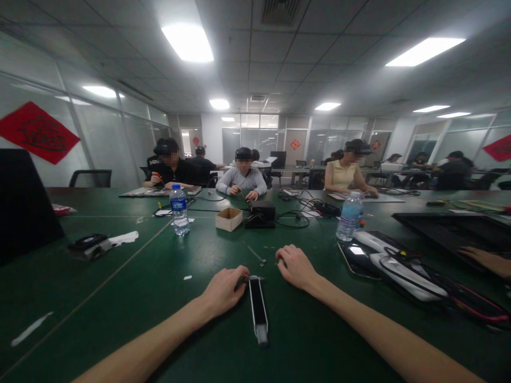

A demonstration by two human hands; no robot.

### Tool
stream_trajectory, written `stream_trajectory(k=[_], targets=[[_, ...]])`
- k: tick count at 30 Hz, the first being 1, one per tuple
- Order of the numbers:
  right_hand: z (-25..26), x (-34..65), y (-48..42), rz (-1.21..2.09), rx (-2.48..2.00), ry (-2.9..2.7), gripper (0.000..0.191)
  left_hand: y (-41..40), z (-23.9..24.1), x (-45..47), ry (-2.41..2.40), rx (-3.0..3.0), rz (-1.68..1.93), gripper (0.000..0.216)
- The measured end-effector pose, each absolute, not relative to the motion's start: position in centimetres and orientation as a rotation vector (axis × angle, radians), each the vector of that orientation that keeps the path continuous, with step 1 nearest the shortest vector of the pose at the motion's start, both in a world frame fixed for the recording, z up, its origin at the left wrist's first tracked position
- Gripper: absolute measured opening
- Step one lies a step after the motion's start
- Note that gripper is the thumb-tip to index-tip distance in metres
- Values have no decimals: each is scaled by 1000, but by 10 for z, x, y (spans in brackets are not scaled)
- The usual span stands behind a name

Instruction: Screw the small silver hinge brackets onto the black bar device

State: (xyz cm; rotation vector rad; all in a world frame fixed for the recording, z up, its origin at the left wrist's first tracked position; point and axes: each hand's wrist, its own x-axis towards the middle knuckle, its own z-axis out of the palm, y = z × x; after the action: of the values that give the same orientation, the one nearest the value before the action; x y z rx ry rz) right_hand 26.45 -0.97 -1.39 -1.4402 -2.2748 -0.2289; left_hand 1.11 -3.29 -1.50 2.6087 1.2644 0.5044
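A long narrow black part with silver ends [258, 307] lies on the green table [131, 276] between my forearms. My left hand [223, 290] rests knuckles-up at the part's far end, fingers curled and pinching its top left corner. My right hand [294, 266] lies just right of it, fingers curled down onto the table near some tiny screws [262, 260]; what it holds, if anything, is hidden.
A small cardboard box [229, 218], a black device with cables [261, 214] and two water bottles [179, 209] [348, 215] stand farther out. Black and white devices [393, 266] lie to the right, where another person's hand [489, 260] rests. Three people sit across the table.
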Motion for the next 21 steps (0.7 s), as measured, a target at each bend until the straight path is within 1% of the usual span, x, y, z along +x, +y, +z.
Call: stream_trajectory(k=[10,21], targets=[[-20,288,9,-219,-1587,-2180,26,-31,-19,9,1292,2607,498,25],[-22,298,15,-155,-1594,-2172,22,-31,-18,10,1287,2594,504,22]])
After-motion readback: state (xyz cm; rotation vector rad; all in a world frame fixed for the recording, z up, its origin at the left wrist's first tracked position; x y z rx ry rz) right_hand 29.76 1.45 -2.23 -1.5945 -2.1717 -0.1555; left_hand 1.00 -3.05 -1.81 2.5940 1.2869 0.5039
